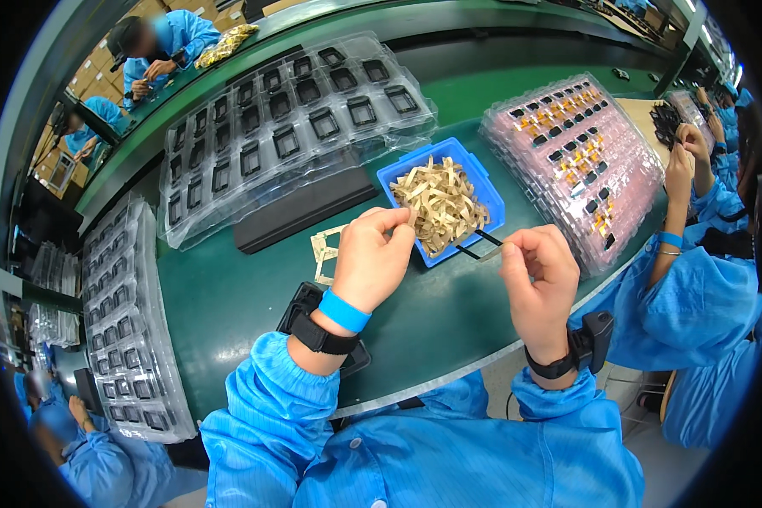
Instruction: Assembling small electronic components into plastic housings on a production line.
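My left hand (374, 258) is at the left edge of a blue bin (493, 199), thumb and forefinger pinched together. Whatever is between those fingertips is too small to make out. Curled tan strips (438, 199) fill the bin in a loose heap. Beyond the bin's near right corner, my right hand (543, 275) pinches a thin black piece with two parallel arms (491, 238). Those arms reach over the bin's rim; their exact kind is unclear. Just left of my left hand, a cream flat cut-out (320, 254) lies on the green table, partly covered by the hand.
Clear trays of black frames (279, 106) stand at the back left, with another stack (127, 330) at far left. A long black slab (309, 207) lies before them. Pink trays of small parts (580, 161) stand right. A co-worker's hands (686, 161) work at far right.
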Tool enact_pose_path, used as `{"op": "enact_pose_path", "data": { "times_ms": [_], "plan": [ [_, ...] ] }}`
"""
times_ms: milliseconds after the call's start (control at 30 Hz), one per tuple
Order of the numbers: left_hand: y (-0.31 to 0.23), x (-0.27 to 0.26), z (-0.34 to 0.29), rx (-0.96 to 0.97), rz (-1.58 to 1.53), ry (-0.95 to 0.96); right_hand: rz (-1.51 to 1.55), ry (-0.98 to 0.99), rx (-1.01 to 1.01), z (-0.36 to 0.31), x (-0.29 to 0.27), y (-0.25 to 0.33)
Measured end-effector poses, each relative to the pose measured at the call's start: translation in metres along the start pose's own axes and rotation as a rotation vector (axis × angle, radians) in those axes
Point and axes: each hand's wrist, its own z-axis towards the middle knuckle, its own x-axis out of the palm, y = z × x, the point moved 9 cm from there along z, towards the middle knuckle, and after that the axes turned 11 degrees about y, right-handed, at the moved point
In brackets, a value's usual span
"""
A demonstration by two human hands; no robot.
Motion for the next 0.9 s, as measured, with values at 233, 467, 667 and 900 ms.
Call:
{"op": "enact_pose_path", "data": {
  "times_ms": [233, 467, 667, 900],
  "plan": [
    [-0.009, 0.002, 0.003, 0.002, -0.068, 0.038, 0.005, 0.011, -0.001, -0.002, 0.005, 0.005],
    [-0.024, 0.009, -0.034, -0.241, -0.271, 0.193, -0.374, -0.029, -0.266, -0.015, 0.018, 0.037],
    [0.004, -0.003, -0.084, -0.285, -0.598, 0.036, -0.334, 0.267, -0.490, -0.045, 0.081, 0.057],
    [0.026, -0.030, -0.128, -0.256, -0.578, -0.050, 0.144, 0.472, 0.166, -0.028, 0.097, 0.010]
  ]
}}
